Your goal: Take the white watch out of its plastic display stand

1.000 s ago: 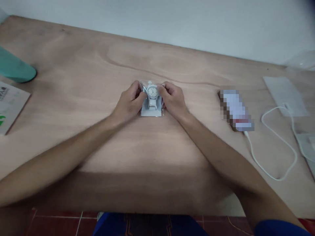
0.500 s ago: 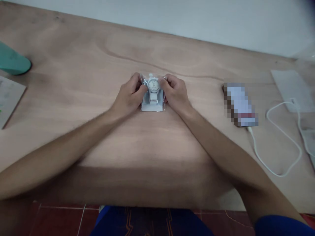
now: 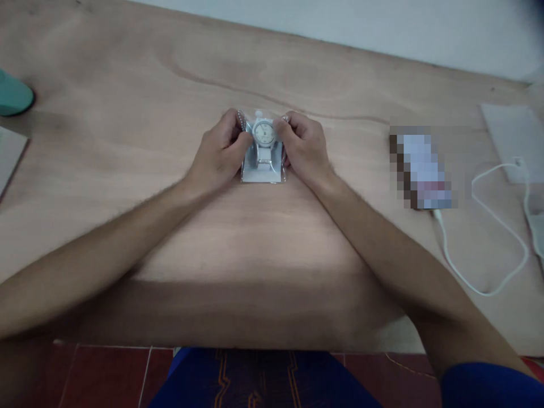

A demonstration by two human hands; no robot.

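A white wristwatch (image 3: 264, 136) sits on a small white stand inside a clear plastic case (image 3: 262, 173) in the middle of the wooden table (image 3: 127, 113). My left hand (image 3: 219, 153) grips the case on its left side, fingers curled against it. My right hand (image 3: 304, 148) grips the right side the same way. The watch face points up toward me between the two thumbs. The case's base rests on the table.
A phone (image 3: 423, 170) lies to the right with a white cable (image 3: 488, 238) looping from it. A white flat pad (image 3: 512, 139) lies at the far right. A teal object (image 3: 15, 99) and a card (image 3: 8, 161) sit at the left edge.
The hands and watch case keep their hold and pose. The whole scene has slid up in the picture as my head tilted down.
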